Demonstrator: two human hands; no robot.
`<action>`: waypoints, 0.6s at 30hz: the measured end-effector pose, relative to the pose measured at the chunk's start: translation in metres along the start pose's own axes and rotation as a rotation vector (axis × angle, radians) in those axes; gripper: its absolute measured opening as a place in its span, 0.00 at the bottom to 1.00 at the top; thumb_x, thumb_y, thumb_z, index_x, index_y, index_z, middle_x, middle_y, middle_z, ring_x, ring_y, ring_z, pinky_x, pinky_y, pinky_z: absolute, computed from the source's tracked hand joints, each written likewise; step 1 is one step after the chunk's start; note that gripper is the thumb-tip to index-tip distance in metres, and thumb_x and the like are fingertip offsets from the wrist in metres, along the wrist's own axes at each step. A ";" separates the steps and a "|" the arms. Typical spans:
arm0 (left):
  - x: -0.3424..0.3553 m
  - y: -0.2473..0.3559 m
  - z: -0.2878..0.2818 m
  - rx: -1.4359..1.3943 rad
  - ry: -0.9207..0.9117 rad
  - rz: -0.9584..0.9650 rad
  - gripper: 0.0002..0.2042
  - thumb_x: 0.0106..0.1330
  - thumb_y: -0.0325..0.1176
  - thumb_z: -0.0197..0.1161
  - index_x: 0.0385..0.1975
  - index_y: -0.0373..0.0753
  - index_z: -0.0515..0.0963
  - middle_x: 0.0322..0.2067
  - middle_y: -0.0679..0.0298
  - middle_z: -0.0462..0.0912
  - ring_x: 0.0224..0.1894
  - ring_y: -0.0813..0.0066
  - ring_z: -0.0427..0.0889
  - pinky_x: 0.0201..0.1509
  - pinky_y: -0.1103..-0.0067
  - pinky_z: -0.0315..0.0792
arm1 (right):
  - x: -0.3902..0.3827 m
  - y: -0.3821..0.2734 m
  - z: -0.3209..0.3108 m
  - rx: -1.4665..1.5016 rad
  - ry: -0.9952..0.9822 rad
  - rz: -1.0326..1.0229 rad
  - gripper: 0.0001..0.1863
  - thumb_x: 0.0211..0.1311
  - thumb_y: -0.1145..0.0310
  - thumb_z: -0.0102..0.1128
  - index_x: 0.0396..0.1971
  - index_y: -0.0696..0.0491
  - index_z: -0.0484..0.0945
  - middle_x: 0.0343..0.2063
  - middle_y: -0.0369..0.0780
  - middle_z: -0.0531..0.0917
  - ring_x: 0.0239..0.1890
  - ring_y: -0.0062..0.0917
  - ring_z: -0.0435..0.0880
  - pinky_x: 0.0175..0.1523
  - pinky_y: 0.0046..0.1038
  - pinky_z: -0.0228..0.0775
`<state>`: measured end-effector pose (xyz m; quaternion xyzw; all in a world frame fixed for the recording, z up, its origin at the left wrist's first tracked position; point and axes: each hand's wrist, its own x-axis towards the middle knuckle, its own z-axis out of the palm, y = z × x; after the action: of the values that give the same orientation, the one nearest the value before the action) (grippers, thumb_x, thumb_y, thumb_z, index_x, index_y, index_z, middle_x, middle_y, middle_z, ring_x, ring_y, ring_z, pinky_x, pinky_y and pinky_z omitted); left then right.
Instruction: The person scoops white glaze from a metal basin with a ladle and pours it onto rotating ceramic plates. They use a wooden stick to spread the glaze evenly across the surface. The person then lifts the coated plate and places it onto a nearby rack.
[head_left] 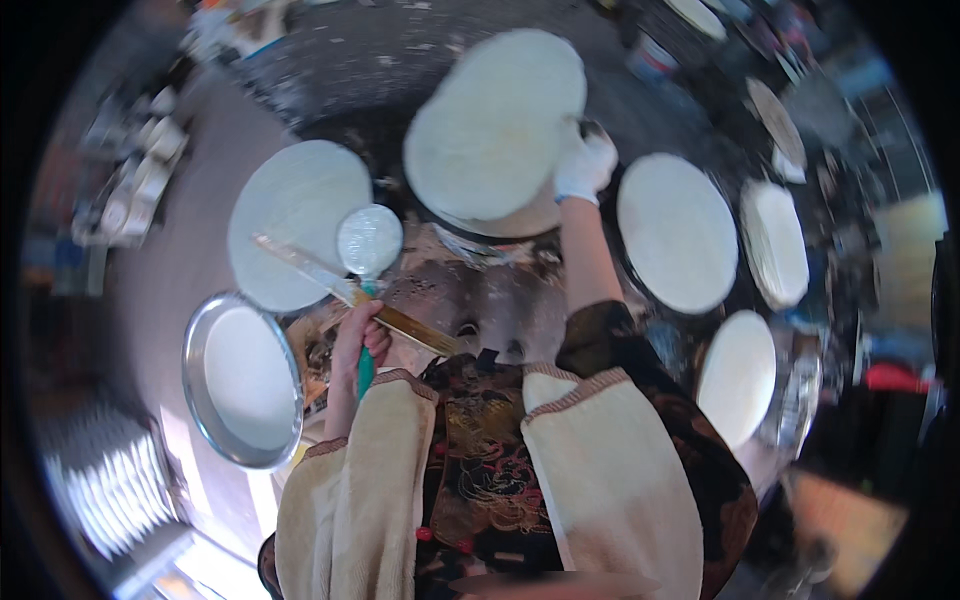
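Note:
My left hand grips a green-handled ladle with a pale round head and a long flat wooden spatula crossing it. Behind these lies a round griddle covered in pale batter. My right hand, in a white glove, pinches the right edge of a large, thin, pale sheet of flatbread, raised over the middle griddle; its fingertips are partly hidden. Right of that hand is another white-covered round griddle.
A steel basin of white batter stands at left. More pale-covered rounds curve along the right. Stacked white containers sit at far left, a bucket at the back, and a ribbed pale object at lower left.

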<state>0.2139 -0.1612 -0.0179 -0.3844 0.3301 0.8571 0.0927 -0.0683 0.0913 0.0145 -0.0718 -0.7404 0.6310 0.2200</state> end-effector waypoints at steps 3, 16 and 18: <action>0.014 -0.001 0.007 0.007 -0.072 -0.047 0.12 0.65 0.31 0.57 0.20 0.45 0.64 0.09 0.76 0.61 0.07 0.86 0.58 0.08 0.87 0.53 | 0.010 -0.019 -0.025 -0.098 0.079 0.008 0.13 0.53 0.63 0.62 0.31 0.58 0.83 0.25 0.42 0.84 0.28 0.26 0.81 0.39 0.28 0.71; 0.049 -0.049 0.106 -0.051 -0.188 -0.097 0.14 0.66 0.33 0.58 0.19 0.45 0.64 0.09 0.77 0.61 0.06 0.88 0.60 0.06 0.89 0.54 | 0.192 -0.013 -0.423 -0.352 -0.064 0.247 0.18 0.47 0.58 0.68 0.30 0.59 0.84 0.25 0.38 0.83 0.24 0.21 0.79 0.31 0.24 0.71; 0.047 -0.071 0.124 -0.026 -0.261 -0.062 0.15 0.67 0.33 0.57 0.17 0.46 0.63 0.08 0.77 0.61 0.06 0.89 0.60 0.05 0.89 0.56 | 0.232 -0.030 -0.489 -0.619 0.073 0.186 0.19 0.47 0.60 0.68 0.31 0.62 0.83 0.25 0.40 0.83 0.24 0.21 0.79 0.33 0.24 0.72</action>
<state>0.1365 -0.0325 -0.0261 -0.2807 0.2921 0.9008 0.1565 -0.0668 0.6161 0.1507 -0.2252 -0.8791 0.3904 0.1552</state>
